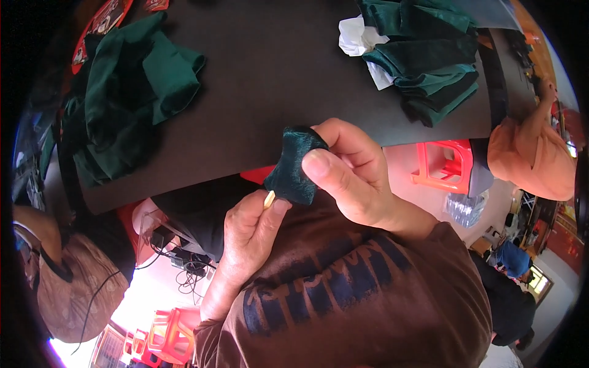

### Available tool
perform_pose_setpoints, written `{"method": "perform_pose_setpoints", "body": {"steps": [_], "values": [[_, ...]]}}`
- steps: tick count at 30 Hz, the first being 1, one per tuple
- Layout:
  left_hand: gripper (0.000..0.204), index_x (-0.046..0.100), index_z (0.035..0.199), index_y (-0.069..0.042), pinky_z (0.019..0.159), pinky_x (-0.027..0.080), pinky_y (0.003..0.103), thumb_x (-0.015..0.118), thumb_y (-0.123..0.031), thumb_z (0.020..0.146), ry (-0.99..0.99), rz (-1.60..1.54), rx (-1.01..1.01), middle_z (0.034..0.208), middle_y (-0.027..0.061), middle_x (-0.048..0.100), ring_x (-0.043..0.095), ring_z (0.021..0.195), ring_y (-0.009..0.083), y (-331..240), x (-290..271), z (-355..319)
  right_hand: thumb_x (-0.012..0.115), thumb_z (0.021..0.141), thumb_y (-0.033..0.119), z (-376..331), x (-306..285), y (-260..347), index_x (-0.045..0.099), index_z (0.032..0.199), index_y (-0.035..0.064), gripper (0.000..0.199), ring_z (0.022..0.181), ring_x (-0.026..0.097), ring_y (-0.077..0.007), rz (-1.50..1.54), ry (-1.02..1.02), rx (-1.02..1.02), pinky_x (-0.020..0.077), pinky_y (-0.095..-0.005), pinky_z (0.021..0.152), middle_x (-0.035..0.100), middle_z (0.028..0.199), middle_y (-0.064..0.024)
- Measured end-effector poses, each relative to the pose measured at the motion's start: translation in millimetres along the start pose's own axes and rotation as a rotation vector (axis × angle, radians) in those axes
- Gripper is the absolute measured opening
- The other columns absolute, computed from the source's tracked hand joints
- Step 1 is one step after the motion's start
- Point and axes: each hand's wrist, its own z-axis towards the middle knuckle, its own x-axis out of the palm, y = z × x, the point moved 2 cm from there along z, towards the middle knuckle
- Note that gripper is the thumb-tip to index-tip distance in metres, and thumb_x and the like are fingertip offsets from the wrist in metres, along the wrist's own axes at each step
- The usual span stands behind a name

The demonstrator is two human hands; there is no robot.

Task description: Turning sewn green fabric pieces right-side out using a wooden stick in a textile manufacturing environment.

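- Head view: a small piece of dark green velvet [296, 164] is held up close in front of the chest, over the near edge of the black table [270, 86].
- The velvet is pinched by the right hand [350, 175], thumb pressed on its front face and fingers curled behind its top edge; that hand is closed on the cloth.
- A thin, pale stick [269, 199] is gripped between thumb and forefinger of the left hand [248, 230], its tip just touching the lower edge of the velvet; only a short end is seen, so its kind cannot be told.
- For the step in hand to go well, the cloth is best kept taut between thumb and fingers, and the stick guided slowly at the fold, since the pile looks slippery and the piece is small.
- The velvet is seen as soft and shiny, with a short nap that catches the light; its shape is pinched in at the middle and flared at both ends.
- More green cloth is heaped at the left of the table [132, 92], loosely crumpled and matt.
- Another pile [429, 61] is stacked at the right, folded in layers, with white fabric [359, 37] tucked beside it.
- The tabletop is smooth and flat.
- An orange stool [445, 164] stands beyond the table's edge, and a person in an orange top [531, 156] is seated at the far right.
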Motion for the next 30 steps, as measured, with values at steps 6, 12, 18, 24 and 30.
{"method": "perform_pose_setpoints", "body": {"steps": [6, 12, 18, 24, 30], "values": [[0.011, 0.059, 0.082, 0.001, 0.055, 0.04, 0.025, 0.057, -0.009, 0.085, -0.004, 0.012, -0.081, 0.067, 0.0079, 0.055, 0.053, 0.06, 0.0153, 0.0, -6.0, -3.6, 0.053, 0.091, 0.02, 2.4, -2.1, -2.4, 0.053, 0.081, 0.0025, 0.02, 0.06, 0.048, -0.0018, -0.077, -0.012, -0.034, 0.0369, -0.0169, 0.051, 0.056, 0.068, 0.0005], [0.014, 0.06, 0.082, 0.002, 0.058, 0.041, 0.023, 0.057, -0.011, 0.086, 0.015, -0.136, -0.133, 0.07, 0.0066, 0.058, 0.055, 0.064, 0.0122, 3.8, -13.0, -11.7, 0.054, 0.09, 0.019, -1.0, -4.3, -9.0, 0.052, 0.079, 0.0019, 0.02, 0.057, 0.046, -0.0038, -0.151, 0.021, 0.033, 0.0352, -0.0205, 0.049, 0.052, 0.066, 0.0004], [0.019, 0.061, 0.083, 0.002, 0.062, 0.042, 0.022, 0.057, -0.016, 0.087, 0.042, -0.278, -0.085, 0.073, 0.0062, 0.06, 0.055, 0.067, 0.0118, -4.3, -8.9, -13.9, 0.054, 0.089, 0.015, -1.8, 1.5, -1.4, 0.051, 0.079, 0.0006, 0.018, 0.054, 0.043, -0.0067, -0.344, 0.097, -0.079, 0.0342, -0.0233, 0.048, 0.048, 0.064, -0.0023], [0.019, 0.061, 0.083, 0.001, 0.062, 0.042, 0.023, 0.057, -0.016, 0.087, 0.054, -0.147, -0.111, 0.073, 0.0061, 0.059, 0.055, 0.067, 0.0119, -0.9, -14.7, -13.1, 0.051, 0.092, 0.021, -5.7, -0.6, -4.5, 0.052, 0.08, 0.0042, 0.021, 0.059, 0.039, -0.0017, -0.098, -0.001, 0.084, 0.0317, -0.0177, 0.052, 0.048, 0.068, 0.0038], [0.018, 0.061, 0.082, 0.001, 0.062, 0.042, 0.023, 0.056, -0.015, 0.087, 0.067, -0.149, -0.138, 0.072, 0.0057, 0.059, 0.055, 0.067, 0.0118, -3.2, -11.0, -13.3, 0.051, 0.092, 0.021, -4.8, 0.6, -0.1, 0.051, 0.079, 0.0043, 0.021, 0.061, 0.038, -0.0005, 0.027, -0.05, 0.1, 0.0313, -0.0171, 0.053, 0.048, 0.068, 0.005]]}}
